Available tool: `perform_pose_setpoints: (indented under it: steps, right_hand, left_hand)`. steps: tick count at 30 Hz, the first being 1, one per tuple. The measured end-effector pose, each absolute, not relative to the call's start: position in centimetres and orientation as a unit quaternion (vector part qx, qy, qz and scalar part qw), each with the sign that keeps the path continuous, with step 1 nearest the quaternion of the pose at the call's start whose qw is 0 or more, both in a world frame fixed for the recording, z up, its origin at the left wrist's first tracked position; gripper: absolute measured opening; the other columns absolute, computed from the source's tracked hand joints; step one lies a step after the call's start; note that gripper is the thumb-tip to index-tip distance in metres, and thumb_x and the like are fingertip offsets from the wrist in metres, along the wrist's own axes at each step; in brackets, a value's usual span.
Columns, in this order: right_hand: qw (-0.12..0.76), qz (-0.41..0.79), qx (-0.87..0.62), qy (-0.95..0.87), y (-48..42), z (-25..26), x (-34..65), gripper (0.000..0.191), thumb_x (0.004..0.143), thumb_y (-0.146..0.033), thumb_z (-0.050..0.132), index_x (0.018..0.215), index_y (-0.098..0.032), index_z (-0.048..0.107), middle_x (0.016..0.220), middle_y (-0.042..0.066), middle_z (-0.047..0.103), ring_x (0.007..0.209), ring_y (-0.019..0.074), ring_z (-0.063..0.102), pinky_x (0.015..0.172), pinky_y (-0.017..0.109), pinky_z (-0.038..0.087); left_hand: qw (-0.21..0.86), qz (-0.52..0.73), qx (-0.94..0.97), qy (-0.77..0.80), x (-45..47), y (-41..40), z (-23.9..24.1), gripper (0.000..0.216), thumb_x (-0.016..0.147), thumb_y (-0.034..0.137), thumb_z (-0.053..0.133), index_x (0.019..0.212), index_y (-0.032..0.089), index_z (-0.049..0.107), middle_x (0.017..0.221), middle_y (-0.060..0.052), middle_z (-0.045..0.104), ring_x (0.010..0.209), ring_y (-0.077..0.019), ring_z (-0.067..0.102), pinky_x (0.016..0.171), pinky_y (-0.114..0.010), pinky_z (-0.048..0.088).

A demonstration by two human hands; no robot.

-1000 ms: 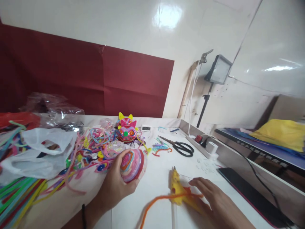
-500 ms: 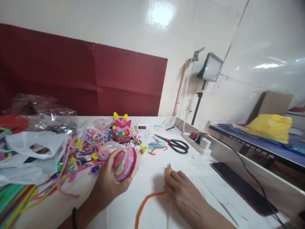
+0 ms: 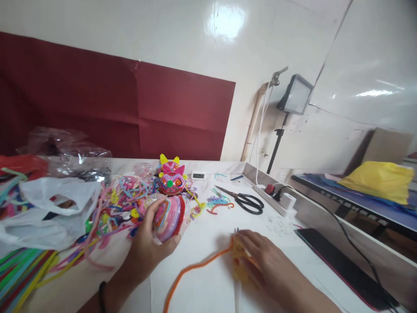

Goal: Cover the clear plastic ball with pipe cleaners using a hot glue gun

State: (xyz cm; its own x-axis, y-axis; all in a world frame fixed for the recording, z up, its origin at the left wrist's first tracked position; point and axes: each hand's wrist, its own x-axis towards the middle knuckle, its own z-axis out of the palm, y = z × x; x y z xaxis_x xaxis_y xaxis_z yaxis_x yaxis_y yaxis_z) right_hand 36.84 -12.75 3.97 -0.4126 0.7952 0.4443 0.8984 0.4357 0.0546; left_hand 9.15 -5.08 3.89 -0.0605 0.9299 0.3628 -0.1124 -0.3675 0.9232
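My left hand (image 3: 154, 243) is closed around a rounded craft piece (image 3: 171, 219) covered in coiled pipe cleaners of pink, lavender, orange and red, with a clear edge at its right side. Over the white tabletop, my right hand (image 3: 265, 256) has its fingers around a yellow tool (image 3: 240, 263) with a pointed tip, which looks like a glue gun; motion blurs it. A white cord or stick runs from it toward me. An orange pipe cleaner (image 3: 192, 266) curves across the table, its far end beside the tool's tip.
Black scissors (image 3: 249, 202) lie beyond my right hand, near a blue-and-orange pipe-cleaner shape (image 3: 218, 203). A phone (image 3: 339, 265) and power strip (image 3: 276, 202) sit right. Left are tangled pipe cleaners, a white bag (image 3: 61, 195) and a cat-eared craft figure (image 3: 171, 182).
My right hand has shifted slightly right and turned, showing more of the yellow tool. The orange pipe cleaner's near end has swung left. The view has shifted a little left.
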Motion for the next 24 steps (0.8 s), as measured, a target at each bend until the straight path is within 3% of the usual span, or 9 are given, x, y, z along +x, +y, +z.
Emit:
perform_pose_setpoints:
  steps: [2, 7, 12, 16, 19, 21, 24]
  right_hand:
    - [0.151, -0.094, -0.546, -0.819, -13.6, 2.4, 39.3, 0.039, 0.079, -0.009, 0.055, 0.116, -0.015, 0.063, 0.112, 0.017, 0.071, 0.09, 0.027, 0.072, 0.075, 0.039, 0.062]
    - [0.119, -0.066, -0.585, -0.799, -15.0, 0.3, 39.9, 0.055, 0.07, 0.0, 0.052, 0.123, -0.013, 0.059, 0.112, 0.015, 0.071, 0.098, 0.0269, 0.069, 0.086, 0.038, 0.059]
    - [0.135, -0.063, -0.632, -0.761, -14.5, 0.5, 38.1, 0.042, 0.076, -0.005, 0.047, 0.116, -0.014, 0.058, 0.097, 0.014, 0.068, 0.083, 0.0273, 0.07, 0.074, 0.041, 0.059]
    - [0.208, -0.113, -0.638, -0.733, -14.2, 0.8, 39.8, 0.051, 0.07, -0.002, 0.042, 0.119, -0.016, 0.051, 0.102, 0.014, 0.063, 0.083, 0.0258, 0.069, 0.071, 0.038, 0.058]
    - [0.288, -0.173, -0.601, -0.725, -14.5, 2.0, 41.1, 0.051, 0.08, -0.011, 0.044, 0.13, -0.017, 0.042, 0.11, 0.014, 0.06, 0.088, 0.025, 0.069, 0.072, 0.035, 0.058]
    - [0.341, -0.191, -0.589, -0.707, -14.9, 3.1, 41.4, 0.047, 0.082, -0.017, 0.048, 0.129, -0.019, 0.045, 0.11, 0.012, 0.062, 0.09, 0.0255, 0.069, 0.074, 0.034, 0.058]
    - [0.432, -0.119, -0.595, -0.667, -15.9, 4.0, 40.6, 0.034, 0.084, -0.028, 0.056, 0.117, -0.024, 0.057, 0.099, 0.007, 0.069, 0.077, 0.0235, 0.071, 0.061, 0.029, 0.058]
  left_hand:
    - [0.387, 0.602, 0.584, 0.383, 9.4, -5.1, 3.3, 0.071, 0.057, 0.018, 0.08, 0.123, 0.027, 0.055, 0.135, -0.008, 0.054, 0.131, -0.0353, 0.046, 0.113, -0.047, 0.033]
    - [0.376, 0.586, 0.606, 0.385, 9.7, -5.0, 2.3, 0.069, 0.062, 0.025, 0.077, 0.127, 0.024, 0.052, 0.137, -0.011, 0.054, 0.129, -0.0352, 0.049, 0.106, -0.044, 0.042]
    - [0.389, 0.554, 0.622, 0.393, 9.7, -4.9, 1.7, 0.073, 0.061, 0.024, 0.075, 0.129, 0.024, 0.048, 0.139, -0.012, 0.051, 0.129, -0.0341, 0.049, 0.105, -0.045, 0.045]
    - [0.403, 0.58, 0.597, 0.38, 10.3, -5.1, 1.1, 0.073, 0.059, 0.022, 0.072, 0.128, 0.026, 0.049, 0.137, -0.01, 0.054, 0.128, -0.0332, 0.051, 0.102, -0.042, 0.047]
    - [0.426, 0.585, 0.579, 0.375, 11.0, -5.4, 1.2, 0.073, 0.057, 0.02, 0.07, 0.127, 0.026, 0.05, 0.132, -0.01, 0.057, 0.12, -0.0314, 0.058, 0.095, -0.038, 0.052]
    - [0.438, 0.585, 0.572, 0.372, 11.2, -5.7, 1.4, 0.073, 0.057, 0.018, 0.07, 0.126, 0.026, 0.05, 0.128, -0.009, 0.059, 0.115, -0.0296, 0.061, 0.092, -0.037, 0.053]
    - [0.444, 0.57, 0.587, 0.366, 11.0, -5.8, 1.6, 0.073, 0.057, 0.014, 0.071, 0.126, 0.024, 0.049, 0.128, -0.009, 0.059, 0.113, -0.029, 0.062, 0.089, -0.035, 0.055]
